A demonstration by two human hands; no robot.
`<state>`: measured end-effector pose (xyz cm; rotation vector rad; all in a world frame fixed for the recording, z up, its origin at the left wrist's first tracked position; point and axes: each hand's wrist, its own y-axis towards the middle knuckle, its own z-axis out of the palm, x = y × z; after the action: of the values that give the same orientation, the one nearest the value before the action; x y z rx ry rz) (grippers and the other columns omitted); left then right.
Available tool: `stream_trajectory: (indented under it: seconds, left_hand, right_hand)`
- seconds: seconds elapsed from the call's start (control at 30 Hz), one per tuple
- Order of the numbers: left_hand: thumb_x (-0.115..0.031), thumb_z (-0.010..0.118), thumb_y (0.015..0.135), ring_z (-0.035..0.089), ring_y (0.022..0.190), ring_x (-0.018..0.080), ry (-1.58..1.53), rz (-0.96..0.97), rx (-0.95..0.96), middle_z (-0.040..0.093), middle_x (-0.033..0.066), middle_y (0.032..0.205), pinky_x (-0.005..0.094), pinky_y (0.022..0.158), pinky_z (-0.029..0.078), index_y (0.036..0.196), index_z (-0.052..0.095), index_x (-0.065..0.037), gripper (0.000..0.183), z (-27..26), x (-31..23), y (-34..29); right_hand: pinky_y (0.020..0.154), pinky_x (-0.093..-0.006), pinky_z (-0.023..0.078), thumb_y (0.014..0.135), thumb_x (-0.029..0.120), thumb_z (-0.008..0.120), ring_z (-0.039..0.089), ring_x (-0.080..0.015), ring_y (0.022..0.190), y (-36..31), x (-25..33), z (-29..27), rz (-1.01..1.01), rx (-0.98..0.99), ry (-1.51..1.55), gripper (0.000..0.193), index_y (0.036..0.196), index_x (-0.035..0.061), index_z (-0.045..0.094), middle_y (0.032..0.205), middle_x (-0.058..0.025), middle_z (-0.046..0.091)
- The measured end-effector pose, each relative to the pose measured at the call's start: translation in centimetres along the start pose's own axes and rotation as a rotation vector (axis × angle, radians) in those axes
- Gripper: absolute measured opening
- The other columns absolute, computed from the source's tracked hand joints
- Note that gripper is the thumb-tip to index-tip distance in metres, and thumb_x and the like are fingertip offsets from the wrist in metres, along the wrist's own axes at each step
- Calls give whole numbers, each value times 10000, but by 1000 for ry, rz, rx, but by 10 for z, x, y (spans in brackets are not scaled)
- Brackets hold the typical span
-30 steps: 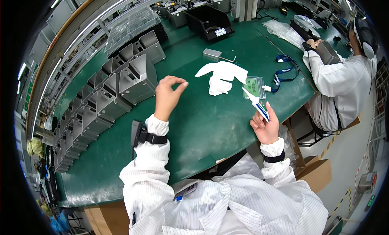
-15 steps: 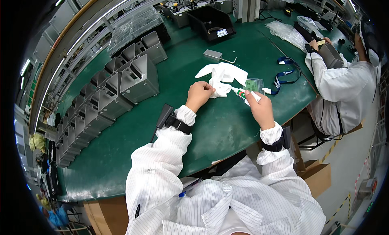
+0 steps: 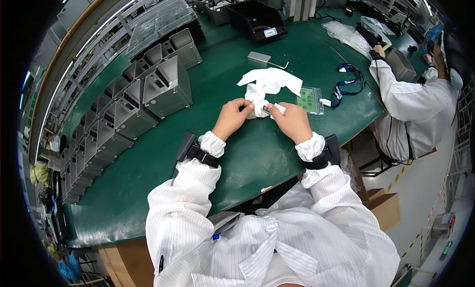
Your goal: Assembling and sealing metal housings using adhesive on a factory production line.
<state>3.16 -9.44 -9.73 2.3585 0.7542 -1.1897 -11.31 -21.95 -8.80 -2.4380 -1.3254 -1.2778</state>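
Observation:
A crumpled white cloth [image 3: 277,80] lies on the green table in front of me. My right hand [image 3: 293,122] grips a small white squeeze tube [image 3: 278,109] with green and red print, its front end pointing left at the cloth's lower part. Close to that end, my left hand [image 3: 232,118] has thumb and forefinger pinched together at the cloth's edge. What sits between those fingertips, cloth or something small, cannot be made out. Just right of the cloth is a clear pouch with a green card [image 3: 310,101].
Grey metal housings [image 3: 167,86] stand in rows along the left. Behind the cloth lie a small grey block [image 3: 259,58] and a hex key [image 3: 279,66]. A black bin [image 3: 257,22] is farther back. At right are a blue lanyard [image 3: 349,81] and a co-worker [image 3: 415,106] holding a grey housing.
My right hand has brought the tube left to the cloth, beside my left hand. The left hand has shifted slightly left. The green card pouch is now more visible.

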Motion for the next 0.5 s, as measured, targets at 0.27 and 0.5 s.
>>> stream_trajectory:
  seconds: [0.27, 0.5]
  left_hand:
    - [-52, 699, 677, 595, 679, 232, 74, 183, -77, 589, 134, 783, 307, 637, 474, 879, 537, 22, 269, -19, -2, -37]
    - [42, 666, 638, 576, 634, 246, 152, 200, -136, 559, 130, 811, 313, 575, 464, 805, 599, 56, 181, -16, 4, -57]
  right_hand:
    - [569, -440, 451, 811, 445, 539, 570, -393, 628, -26, 23, 2, -20, 168, 128, 448, 707, 21, 642, 622, -206, 582]
    - [529, -430, 433, 820, 420, 544, 547, -392, 572, -38, 26, 15, -105, 169, 197, 436, 651, 24, 616, 577, -187, 560]
